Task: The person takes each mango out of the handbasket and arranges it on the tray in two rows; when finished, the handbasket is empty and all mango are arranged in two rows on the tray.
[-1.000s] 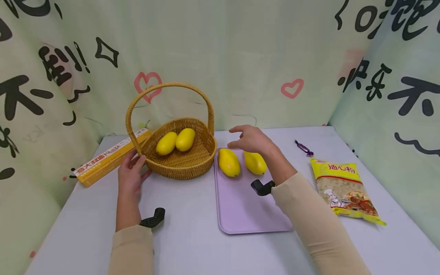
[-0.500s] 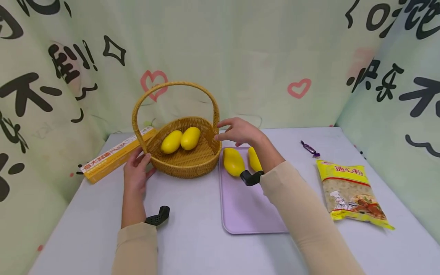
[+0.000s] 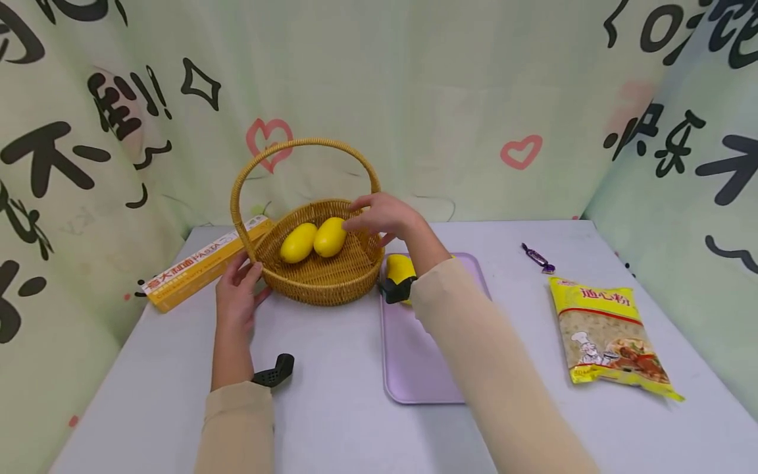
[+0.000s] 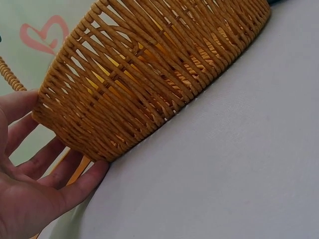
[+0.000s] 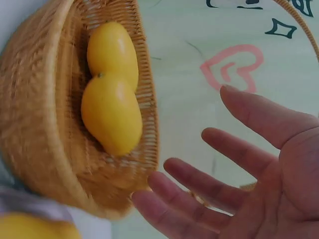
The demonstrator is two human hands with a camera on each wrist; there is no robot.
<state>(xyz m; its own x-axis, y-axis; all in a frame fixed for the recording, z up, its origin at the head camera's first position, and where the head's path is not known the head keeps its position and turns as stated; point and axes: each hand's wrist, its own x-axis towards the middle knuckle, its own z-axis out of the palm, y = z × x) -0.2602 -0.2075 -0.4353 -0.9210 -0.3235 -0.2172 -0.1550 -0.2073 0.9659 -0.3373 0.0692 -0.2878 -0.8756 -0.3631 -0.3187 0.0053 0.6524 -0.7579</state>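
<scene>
A wicker basket (image 3: 322,293) with a tall arched handle stands at the back left of the white table. Two yellow mangoes (image 5: 112,114) lie side by side inside it. My left hand (image 3: 237,293) holds the basket's left side, its thumb and fingers at the woven wall (image 4: 149,59) in the left wrist view. Over the basket's right rim reaches my right hand (image 3: 381,217), fingers spread and nothing in them. In the right wrist view its fingertips (image 5: 172,167) overlap the rim. Another mango (image 3: 399,266) on the purple tray (image 3: 414,368) is partly hidden behind my right wrist.
A long orange-yellow box (image 3: 204,266) lies behind and left of the basket. On the right side are a yellow bag of pasta (image 3: 612,339) and a small purple wrapped candy (image 3: 537,258). A printed curtain (image 3: 414,99) borders the table at the back and sides.
My right hand has moved left from above the tray to over the basket's right side. The left hand stays at the basket. The view has shifted slightly.
</scene>
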